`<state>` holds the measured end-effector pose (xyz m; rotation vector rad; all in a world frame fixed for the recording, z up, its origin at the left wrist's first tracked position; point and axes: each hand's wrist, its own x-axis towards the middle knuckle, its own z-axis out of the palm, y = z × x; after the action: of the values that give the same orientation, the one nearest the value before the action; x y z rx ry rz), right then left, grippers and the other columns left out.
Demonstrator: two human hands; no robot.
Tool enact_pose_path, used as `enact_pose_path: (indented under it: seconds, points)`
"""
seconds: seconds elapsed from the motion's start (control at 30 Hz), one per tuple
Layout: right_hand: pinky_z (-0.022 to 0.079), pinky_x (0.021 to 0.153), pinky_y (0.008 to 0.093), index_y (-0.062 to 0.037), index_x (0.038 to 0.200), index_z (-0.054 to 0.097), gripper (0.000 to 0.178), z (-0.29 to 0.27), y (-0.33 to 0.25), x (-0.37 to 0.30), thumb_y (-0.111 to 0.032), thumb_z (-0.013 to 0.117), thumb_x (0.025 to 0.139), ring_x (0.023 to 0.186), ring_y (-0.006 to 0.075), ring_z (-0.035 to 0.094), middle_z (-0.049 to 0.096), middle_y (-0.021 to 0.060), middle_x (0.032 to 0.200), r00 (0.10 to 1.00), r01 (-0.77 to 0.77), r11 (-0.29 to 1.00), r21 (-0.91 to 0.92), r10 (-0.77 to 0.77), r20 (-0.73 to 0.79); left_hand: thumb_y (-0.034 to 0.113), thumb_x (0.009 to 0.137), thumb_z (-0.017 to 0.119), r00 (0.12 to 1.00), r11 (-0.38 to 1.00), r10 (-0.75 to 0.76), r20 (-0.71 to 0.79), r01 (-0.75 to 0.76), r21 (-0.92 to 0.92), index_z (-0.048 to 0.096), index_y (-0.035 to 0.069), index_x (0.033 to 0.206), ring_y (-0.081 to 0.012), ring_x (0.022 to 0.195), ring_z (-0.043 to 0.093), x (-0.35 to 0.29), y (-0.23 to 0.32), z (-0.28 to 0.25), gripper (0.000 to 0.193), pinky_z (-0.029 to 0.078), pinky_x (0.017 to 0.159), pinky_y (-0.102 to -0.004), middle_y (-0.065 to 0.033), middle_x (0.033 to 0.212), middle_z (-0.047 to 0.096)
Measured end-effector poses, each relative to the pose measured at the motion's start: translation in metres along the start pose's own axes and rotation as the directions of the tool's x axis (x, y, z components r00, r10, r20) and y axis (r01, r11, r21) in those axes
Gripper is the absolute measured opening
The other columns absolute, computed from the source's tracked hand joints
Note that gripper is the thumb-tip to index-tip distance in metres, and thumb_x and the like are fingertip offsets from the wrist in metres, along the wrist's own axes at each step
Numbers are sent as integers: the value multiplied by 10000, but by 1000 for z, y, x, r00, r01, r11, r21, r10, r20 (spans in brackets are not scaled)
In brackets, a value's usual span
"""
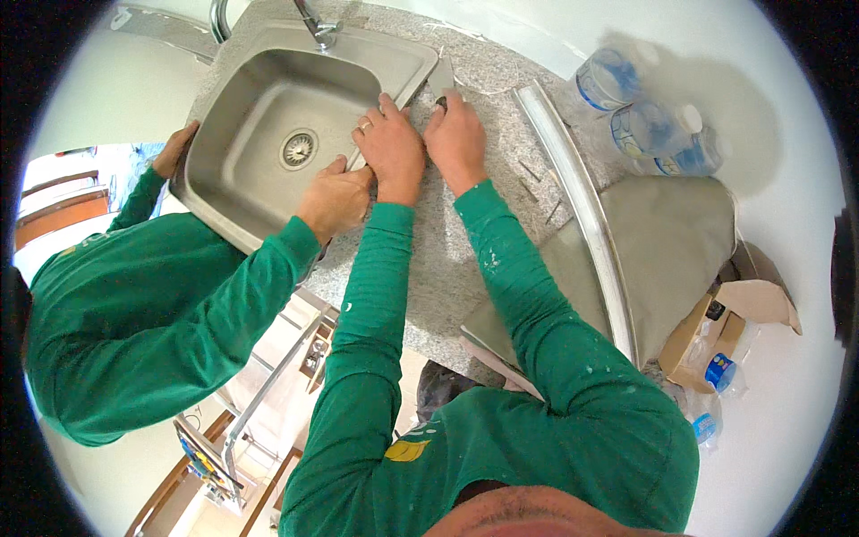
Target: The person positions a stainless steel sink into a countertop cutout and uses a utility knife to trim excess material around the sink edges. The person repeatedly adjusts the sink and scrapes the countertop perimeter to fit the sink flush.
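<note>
A stainless steel sink (259, 125) with a round drain sits at the granite countertop (438, 268). On its right rim lies my left hand (391, 150), its fingers spread and pressing there. My right hand (456, 143), just beside it, is closed round the dark handle of a putty knife (442, 75). The knife's flat metal blade points away, close to the sink's right edge. A co-worker in a green sleeve grips the sink with two hands: one hand (338, 199) at the near right rim, the other hand (176, 150) at the left edge.
A chrome faucet (324, 32) stands behind the sink. To my right lie a long pale metal strip (573, 192), a grey-green sheet (671, 242) and several clear plastic bottles (644, 130). A cardboard box (698, 345) holds more bottles. A metal ladder (259, 385) stands below, left.
</note>
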<state>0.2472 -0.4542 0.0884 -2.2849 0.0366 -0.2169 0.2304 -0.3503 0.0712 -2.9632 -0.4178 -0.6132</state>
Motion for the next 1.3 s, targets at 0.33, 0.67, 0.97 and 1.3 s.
enact_pose_path:
  seconds: [0.33,0.67,0.97,1.3]
  points:
    - [584,886,572,-37,1222,719,326,-21,16,34,-232,656,969,996,480,731,764,265,1075,989,-2,993,-120,20,148,256,1043,601,992,988,109,67,-100,-115,545,-14,1481,-404,1277,605,-12,-2,-26,517,467,1070,-539,-235,1347,623]
    - [567,928,580,-6,1172,716,312,-21,30,36,-212,653,945,1057,495,705,745,289,1081,997,17,998,58,-21,79,55,947,624,917,761,394,-57,-360,-540,529,41,1524,-414,1344,536,-122,-15,-68,585,432,1139,-529,-216,1486,548]
    - [578,839,614,-57,1351,628,411,-41,31,13,-262,632,995,925,500,728,726,268,1066,976,164,969,-186,-132,175,66,921,621,898,757,440,6,-367,-541,525,51,1528,-362,1167,584,-121,-16,-58,615,476,1015,-494,-163,1308,610]
    - [605,741,566,-53,1375,599,422,-33,34,14,-290,632,1028,865,450,750,728,246,996,982,185,946,-265,-164,96,66,877,628,894,768,443,59,-345,-540,502,41,1553,-341,1138,587,-122,-8,-64,688,478,995,-471,-164,1256,610]
